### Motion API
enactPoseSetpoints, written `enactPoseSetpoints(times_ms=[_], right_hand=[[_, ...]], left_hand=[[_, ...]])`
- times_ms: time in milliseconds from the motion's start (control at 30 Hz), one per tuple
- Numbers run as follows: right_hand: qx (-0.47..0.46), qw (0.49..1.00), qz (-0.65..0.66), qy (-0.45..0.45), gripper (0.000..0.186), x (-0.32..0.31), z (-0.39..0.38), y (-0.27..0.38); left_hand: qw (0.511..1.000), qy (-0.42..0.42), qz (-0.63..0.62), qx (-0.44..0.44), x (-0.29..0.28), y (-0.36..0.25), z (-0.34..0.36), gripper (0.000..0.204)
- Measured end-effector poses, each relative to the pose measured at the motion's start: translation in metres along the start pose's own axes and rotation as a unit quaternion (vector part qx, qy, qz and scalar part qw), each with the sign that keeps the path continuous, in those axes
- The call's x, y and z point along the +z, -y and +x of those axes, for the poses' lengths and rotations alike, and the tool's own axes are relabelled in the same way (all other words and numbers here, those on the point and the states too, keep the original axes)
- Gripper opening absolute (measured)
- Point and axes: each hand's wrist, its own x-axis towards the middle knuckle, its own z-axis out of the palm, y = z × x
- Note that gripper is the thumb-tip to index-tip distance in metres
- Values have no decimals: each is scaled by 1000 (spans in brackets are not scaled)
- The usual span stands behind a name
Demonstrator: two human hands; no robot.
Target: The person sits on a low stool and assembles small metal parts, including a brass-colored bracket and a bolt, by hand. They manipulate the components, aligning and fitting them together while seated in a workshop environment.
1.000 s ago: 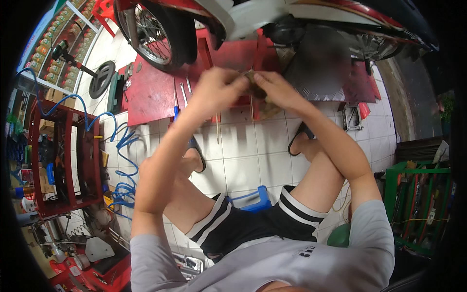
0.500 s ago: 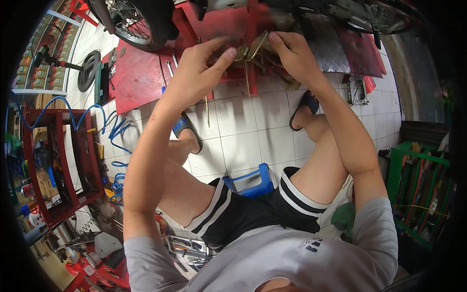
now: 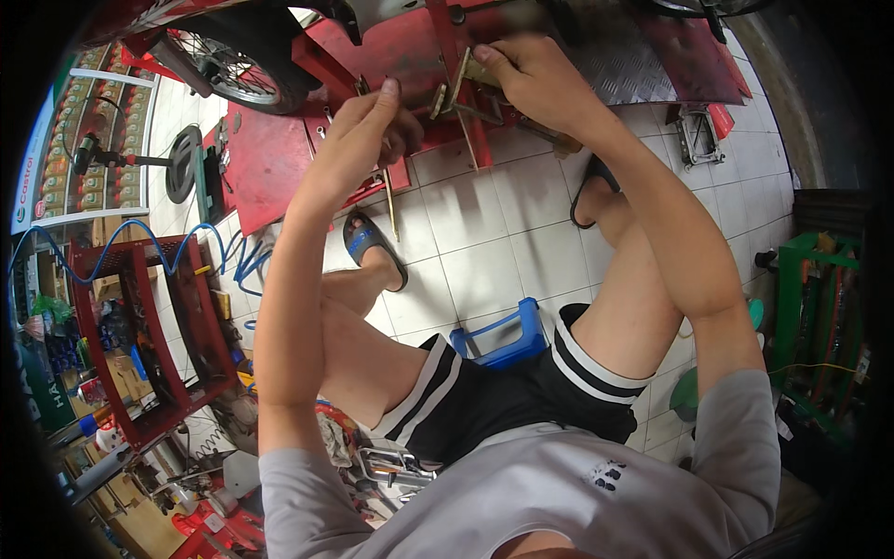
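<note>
My right hand [image 3: 548,86] is clamped on the bracket [image 3: 459,80] near the platform [image 3: 265,166] edge: probably stiff, best pinched by its end. Left hand [image 3: 366,132]: can't tell.

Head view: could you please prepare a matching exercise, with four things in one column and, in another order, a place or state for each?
1. Metal part
2. Stool
3. Hose
4. Wheel

A. Blue, in waves
B. Held in the right hand
C. Spoked, upper left
D. Between the thighs

Pairs: 1-B, 2-D, 3-A, 4-C
</note>
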Motion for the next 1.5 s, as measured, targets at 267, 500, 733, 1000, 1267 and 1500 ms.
enactPoseSetpoints(times_ms=[267,500,733,1000,1267,1500], right_hand=[[31,999,3,35,35,-5,0,1],[83,994,-41,64,36,-11,1,12],[64,997,-48,18,35,-4,5,0],[38,999,-14,36,36,-2,3,1],[64,997,5,53,42,-1,7,-1],[105,993,25,45,44,1,9,4]], left_hand=[[997,40,-9,-58,1,-5,2,58],[998,-19,-13,-59,3,-8,-1,60],[999,15,5,-40,-6,0,-2,60],[999,10,19,-39,-9,5,-6,59],[999,-12,-40,-32,-7,3,-9,52],[999,-4,-12,-32,-8,5,-8,50]])
